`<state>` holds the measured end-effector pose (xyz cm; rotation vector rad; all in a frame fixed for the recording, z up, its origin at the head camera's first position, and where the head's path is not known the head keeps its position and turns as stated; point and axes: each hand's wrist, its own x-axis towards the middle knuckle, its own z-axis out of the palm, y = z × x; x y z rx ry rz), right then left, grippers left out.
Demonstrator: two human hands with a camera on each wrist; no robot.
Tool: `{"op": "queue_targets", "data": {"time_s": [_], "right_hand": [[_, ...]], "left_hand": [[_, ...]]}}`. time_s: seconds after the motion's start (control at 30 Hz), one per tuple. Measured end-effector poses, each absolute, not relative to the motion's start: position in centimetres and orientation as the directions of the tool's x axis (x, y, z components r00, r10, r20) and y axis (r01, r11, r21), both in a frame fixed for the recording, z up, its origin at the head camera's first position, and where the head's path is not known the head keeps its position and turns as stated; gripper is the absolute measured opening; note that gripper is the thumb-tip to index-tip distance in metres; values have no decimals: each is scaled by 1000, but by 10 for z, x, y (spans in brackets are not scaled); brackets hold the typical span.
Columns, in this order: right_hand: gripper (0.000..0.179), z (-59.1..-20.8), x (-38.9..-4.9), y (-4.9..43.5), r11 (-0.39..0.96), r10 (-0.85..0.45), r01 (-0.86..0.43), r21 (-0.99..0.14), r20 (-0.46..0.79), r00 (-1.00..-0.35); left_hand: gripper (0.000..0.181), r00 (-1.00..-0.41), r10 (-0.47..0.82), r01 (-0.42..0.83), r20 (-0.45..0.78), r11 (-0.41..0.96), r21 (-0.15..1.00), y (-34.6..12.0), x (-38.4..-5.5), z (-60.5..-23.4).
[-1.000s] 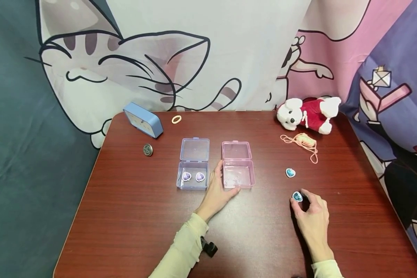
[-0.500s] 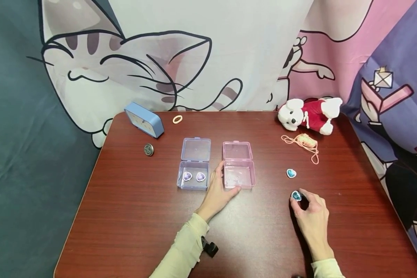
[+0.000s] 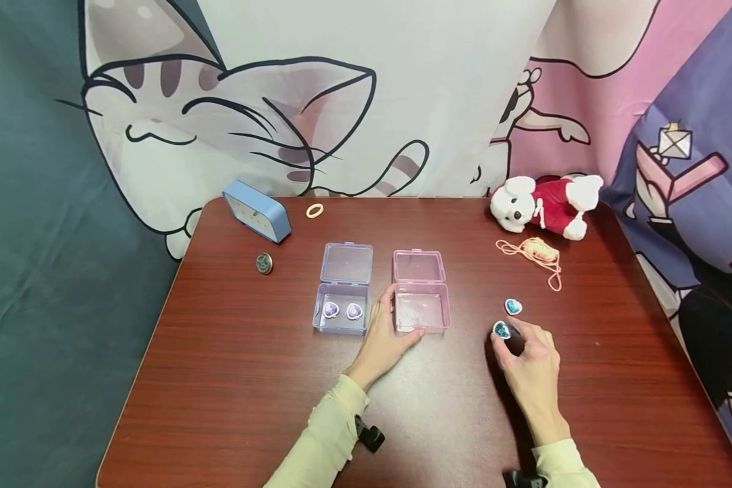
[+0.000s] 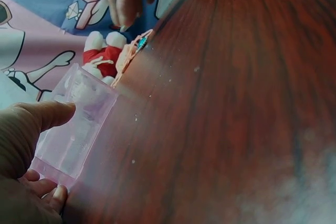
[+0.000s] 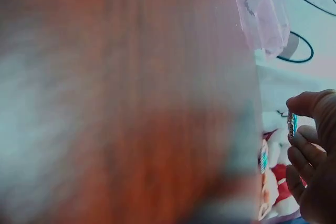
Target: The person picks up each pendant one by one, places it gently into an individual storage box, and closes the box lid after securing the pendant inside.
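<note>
My left hand (image 3: 383,349) holds the clear pink plastic box (image 3: 423,327) by its left side and front, thumb along the front. The box's lid stands open at the back and nothing lies inside. My right hand (image 3: 532,362) pinches a blue heart-shaped gem (image 3: 501,330) between thumb and index finger, over the table; the right wrist view shows this gem (image 5: 292,124) edge-on. A second blue heart gem (image 3: 513,307) lies just beyond that hand. Left of the pink box is an open clear purple box (image 3: 341,326) with two purple heart gems (image 3: 354,312) in it.
Along the back stand a blue clock (image 3: 257,211) and, further right, a cream ring (image 3: 314,211). A round metal button-like piece (image 3: 264,263) lies at left. A white plush toy (image 3: 552,203) in red and a peach cord bundle (image 3: 539,251) lie at back right.
My right hand has carried the pinched blue gem leftward and toward the back of the table. The left hand keeps its grip on the pink box.
</note>
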<state>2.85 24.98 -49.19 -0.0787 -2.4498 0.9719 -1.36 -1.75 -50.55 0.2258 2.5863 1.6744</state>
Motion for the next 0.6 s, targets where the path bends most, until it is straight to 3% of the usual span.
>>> {"op": "queue_targets", "data": {"time_s": [0.6], "right_hand": [[38, -476, -3, 199, 696, 105, -305, -650, 513, -852]], "left_hand": [[103, -990, 138, 97, 43, 412, 906, -18, -13, -504]]}}
